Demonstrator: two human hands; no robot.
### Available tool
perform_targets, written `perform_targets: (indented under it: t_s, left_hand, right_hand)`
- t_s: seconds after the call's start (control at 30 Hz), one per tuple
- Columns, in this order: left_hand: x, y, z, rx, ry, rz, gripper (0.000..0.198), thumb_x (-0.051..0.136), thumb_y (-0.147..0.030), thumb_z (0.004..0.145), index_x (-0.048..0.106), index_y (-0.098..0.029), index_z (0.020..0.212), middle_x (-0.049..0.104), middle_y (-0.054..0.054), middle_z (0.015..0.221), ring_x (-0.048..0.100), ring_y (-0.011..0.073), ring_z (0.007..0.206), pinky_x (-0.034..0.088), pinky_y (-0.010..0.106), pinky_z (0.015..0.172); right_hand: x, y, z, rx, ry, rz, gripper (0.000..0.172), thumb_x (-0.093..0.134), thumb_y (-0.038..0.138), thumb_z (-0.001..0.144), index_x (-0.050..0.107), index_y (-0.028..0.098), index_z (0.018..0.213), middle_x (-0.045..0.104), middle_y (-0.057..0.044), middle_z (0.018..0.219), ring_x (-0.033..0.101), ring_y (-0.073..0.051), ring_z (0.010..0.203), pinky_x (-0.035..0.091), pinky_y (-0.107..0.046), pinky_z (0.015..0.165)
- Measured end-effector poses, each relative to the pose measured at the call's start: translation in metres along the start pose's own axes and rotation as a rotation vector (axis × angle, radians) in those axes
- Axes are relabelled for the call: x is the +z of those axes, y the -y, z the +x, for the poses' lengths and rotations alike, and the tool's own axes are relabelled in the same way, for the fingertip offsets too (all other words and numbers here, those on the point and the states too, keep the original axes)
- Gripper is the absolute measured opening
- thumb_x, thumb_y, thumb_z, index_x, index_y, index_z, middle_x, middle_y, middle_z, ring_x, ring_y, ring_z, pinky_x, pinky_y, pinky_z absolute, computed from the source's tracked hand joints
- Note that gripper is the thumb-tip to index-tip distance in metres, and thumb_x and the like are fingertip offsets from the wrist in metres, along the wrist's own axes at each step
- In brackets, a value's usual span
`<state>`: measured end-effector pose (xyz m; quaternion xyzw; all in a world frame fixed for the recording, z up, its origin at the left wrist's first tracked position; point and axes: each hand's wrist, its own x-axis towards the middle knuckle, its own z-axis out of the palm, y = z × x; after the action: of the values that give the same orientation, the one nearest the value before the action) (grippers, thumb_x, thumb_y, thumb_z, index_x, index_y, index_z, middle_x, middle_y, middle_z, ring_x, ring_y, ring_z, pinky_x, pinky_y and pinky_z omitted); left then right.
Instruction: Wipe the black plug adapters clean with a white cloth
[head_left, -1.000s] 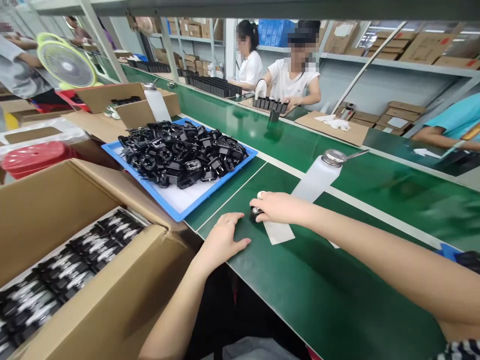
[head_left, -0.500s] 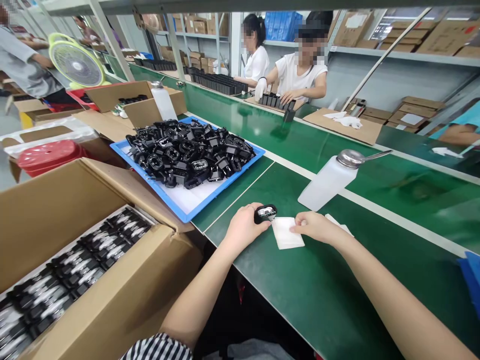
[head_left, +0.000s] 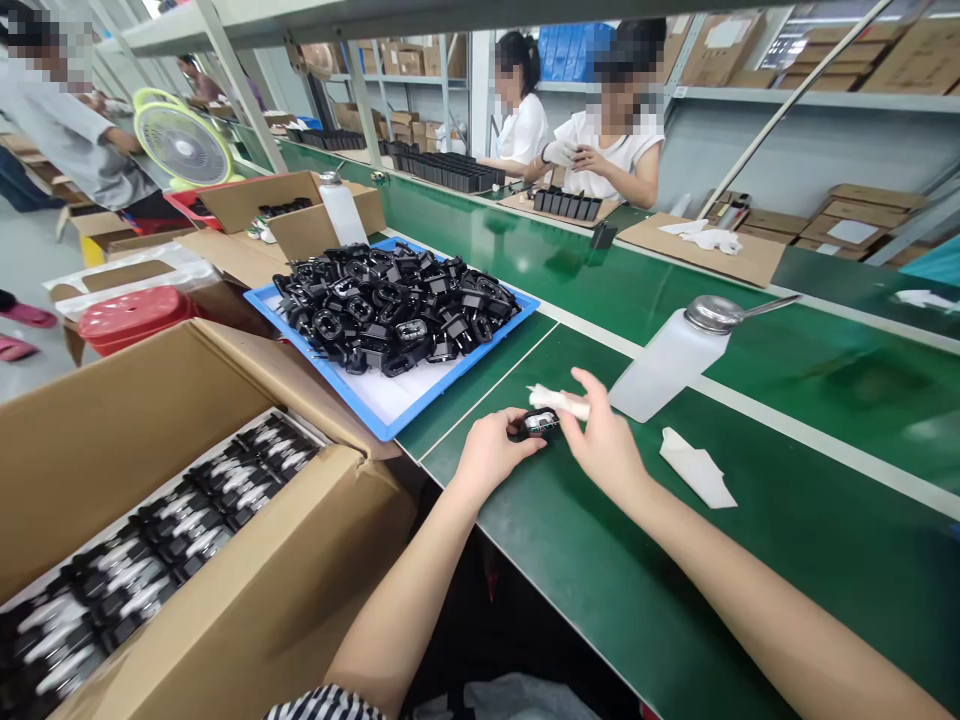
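My left hand (head_left: 491, 452) grips a small black plastic part (head_left: 534, 424) just above the green bench. My right hand (head_left: 600, 440) holds a folded white cloth (head_left: 559, 401) against the top of that part. A second white cloth (head_left: 697, 467) lies on the bench to the right of my right hand. Behind the hands stands a white squeeze bottle (head_left: 667, 360) with a metal cap. A blue tray (head_left: 375, 405) heaped with black plastic parts (head_left: 397, 305) sits at the upper left of my hands.
An open cardboard box (head_left: 225, 600) with rows of wrapped black parts stands at my left. The green conveyor (head_left: 787, 370) runs behind the bench. Two people sit across it handling black parts. A red stool (head_left: 127, 315), more boxes and a fan (head_left: 184, 145) are at far left.
My right hand lifted the white cloth off the bench and brought it onto the black part. My left hand keeps hold of the part. A second cloth now lies uncovered at right.
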<state>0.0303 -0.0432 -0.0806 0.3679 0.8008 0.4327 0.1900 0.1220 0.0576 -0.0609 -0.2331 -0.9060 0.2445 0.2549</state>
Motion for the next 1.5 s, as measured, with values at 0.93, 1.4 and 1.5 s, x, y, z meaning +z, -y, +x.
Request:
perform_targets:
  t_s: [0.93,1.4,1.5]
  left_hand:
    - [-0.005,0.0,0.002,-0.031,0.046,0.003,0.033,0.06,-0.036,0.056,0.059,-0.02,0.085,0.05,-0.004,0.057,0.045,0.0084,0.052,0.03,0.019,0.049]
    - [-0.092,0.006,0.003,-0.127,-0.353,0.473,0.044,0.051,-0.02,0.065,0.042,-0.014,0.107,0.048,0.008,0.107,0.044,0.0192,0.096,0.034,0.028,0.082]
    - [-0.116,0.016,0.015,-0.319,-0.437,0.593,0.034,0.045,-0.017,0.068,0.047,-0.015,0.102,0.051,0.008,0.099,0.044,0.0206,0.095,0.035,0.03,0.081]
  right_hand:
    - [-0.014,-0.004,-0.006,0.032,0.12,0.105,0.053,0.035,0.027,0.073,0.022,0.016,0.123,0.054,-0.005,0.097,0.051,-0.02,0.083,0.042,-0.032,0.07]
    - [-0.077,-0.054,0.021,0.272,0.44,-0.13,0.053,0.046,0.051,0.061,0.044,0.025,0.107,0.06,-0.009,0.079,0.055,-0.027,0.064,0.045,-0.038,0.054]
    - [-0.082,-0.057,0.025,0.14,0.419,-0.174,0.044,0.046,0.052,0.064,0.049,0.027,0.1,0.06,-0.009,0.07,0.054,-0.025,0.051,0.043,-0.035,0.042]
